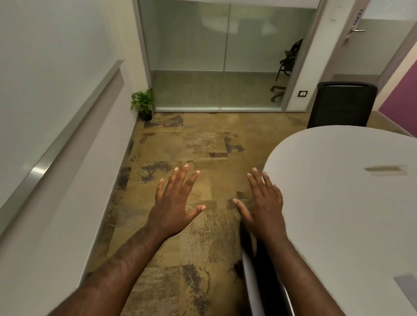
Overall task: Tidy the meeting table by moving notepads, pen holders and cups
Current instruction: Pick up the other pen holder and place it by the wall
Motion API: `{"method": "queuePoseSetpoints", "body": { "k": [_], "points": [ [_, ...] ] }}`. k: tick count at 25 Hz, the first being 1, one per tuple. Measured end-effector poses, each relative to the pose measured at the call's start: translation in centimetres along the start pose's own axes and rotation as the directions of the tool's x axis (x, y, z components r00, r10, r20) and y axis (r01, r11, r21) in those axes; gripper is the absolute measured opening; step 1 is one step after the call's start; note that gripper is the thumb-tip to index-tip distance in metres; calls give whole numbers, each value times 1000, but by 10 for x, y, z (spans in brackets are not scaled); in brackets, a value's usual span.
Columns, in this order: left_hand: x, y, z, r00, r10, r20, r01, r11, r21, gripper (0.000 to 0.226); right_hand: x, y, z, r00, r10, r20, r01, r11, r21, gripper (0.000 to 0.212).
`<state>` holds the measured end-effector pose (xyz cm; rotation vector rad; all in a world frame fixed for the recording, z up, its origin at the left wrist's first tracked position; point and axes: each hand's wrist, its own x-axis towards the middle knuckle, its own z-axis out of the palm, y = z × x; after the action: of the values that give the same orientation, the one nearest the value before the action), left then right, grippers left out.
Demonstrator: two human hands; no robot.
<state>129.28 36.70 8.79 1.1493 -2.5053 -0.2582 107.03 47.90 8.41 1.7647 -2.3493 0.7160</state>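
Observation:
Both my hands are held out in front of me, palms down, fingers straight and spread, holding nothing. My left hand [175, 202] hovers over the carpet. My right hand [264, 205] hovers at the left edge of the white rounded meeting table [345, 215], its fingertips just over the rim. The visible part of the tabletop shows a recessed slot [386, 169] and a grey patch [411, 292] near the right edge. No notepad, pen holder or cup is in view.
A chair back [266, 271] stands under my right forearm beside the table. A black bin [343, 105] stands past the table's far end. A small potted plant [143, 103] sits in the corner by the frosted glass partition [223, 56]. A wall with a rail runs along the left.

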Motion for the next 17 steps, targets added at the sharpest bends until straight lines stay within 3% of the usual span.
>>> {"method": "queuePoseSetpoints", "body": {
  "k": [9, 17],
  "points": [
    [91, -107, -7, 998, 17, 67, -18, 1000, 14, 86, 108, -37, 66, 996, 76, 56, -76, 997, 2, 74],
    [205, -153, 31, 991, 56, 121, -58, 998, 10, 87, 208, -3, 127, 987, 119, 110, -118, 993, -16, 75]
  ]
}}
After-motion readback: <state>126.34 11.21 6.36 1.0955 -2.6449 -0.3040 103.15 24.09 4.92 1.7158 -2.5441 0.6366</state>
